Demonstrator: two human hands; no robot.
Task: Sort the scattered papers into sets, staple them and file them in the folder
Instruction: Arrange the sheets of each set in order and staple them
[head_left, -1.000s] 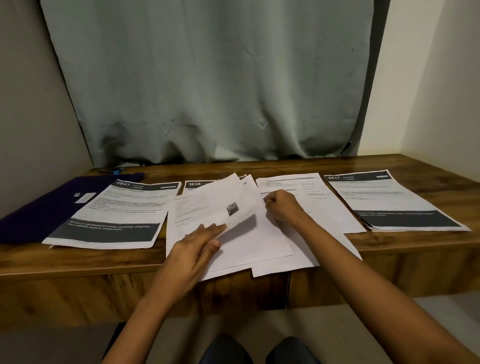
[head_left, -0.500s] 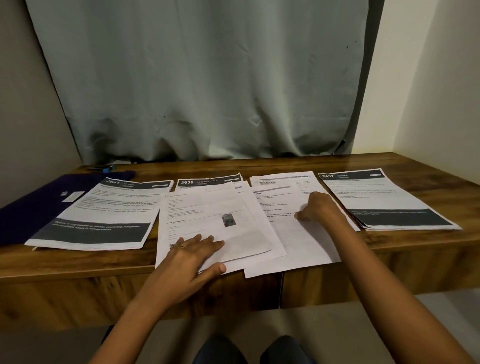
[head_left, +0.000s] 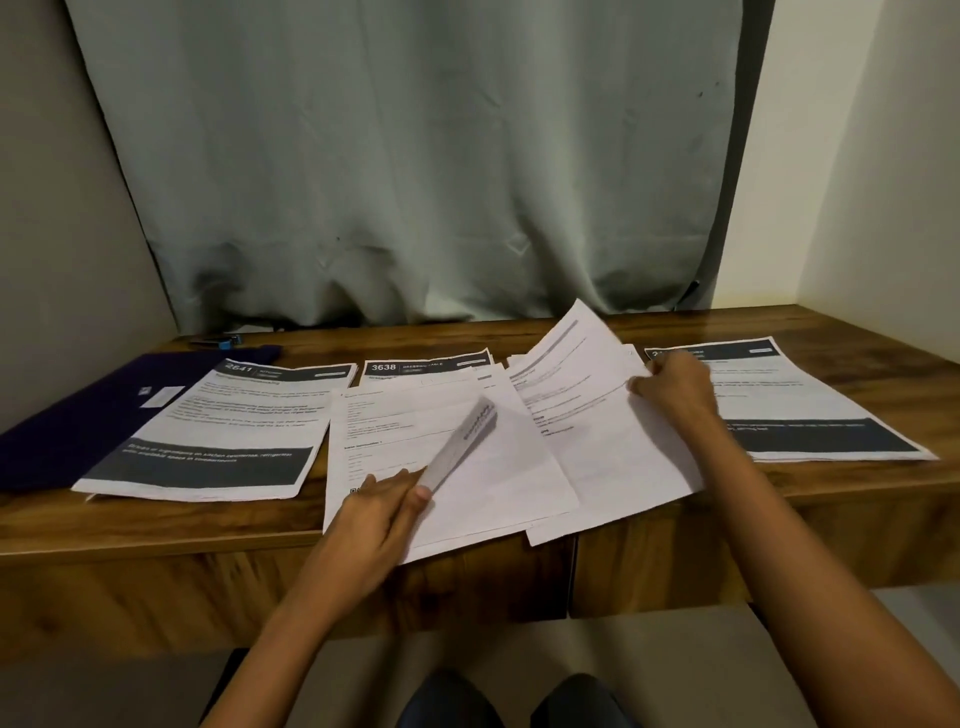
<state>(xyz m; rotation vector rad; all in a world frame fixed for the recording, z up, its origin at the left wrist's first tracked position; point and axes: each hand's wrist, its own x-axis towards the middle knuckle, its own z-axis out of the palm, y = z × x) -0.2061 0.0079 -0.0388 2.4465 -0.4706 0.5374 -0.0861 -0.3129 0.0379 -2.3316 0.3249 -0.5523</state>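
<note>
the sorting is in mid-stride. half a second ago the left hand (head_left: 379, 512) lay flat on the middle pile (head_left: 498, 488) and the right hand (head_left: 675, 387) rested on the sheet beside it; now both hands are clamped on paper. the left hand pinches the near edge of the top sheet (head_left: 462, 447) and peels it up so that it curls over, baring the page beneath. the right hand grips the side edge of a text sheet (head_left: 576, 358), whose far corner stands up off the counter (head_left: 156, 525). the loose papers lie front and centre, overhanging the counter's edge, between the 2641 set (head_left: 234, 426) and the dark-banded set (head_left: 810, 426). the purple folder (head_left: 78, 415) lies far left with the blue stapler (head_left: 223, 342) behind it, neither touched. by the look of it pages are being checked and parted; stapling and filing are yet to come.
</note>
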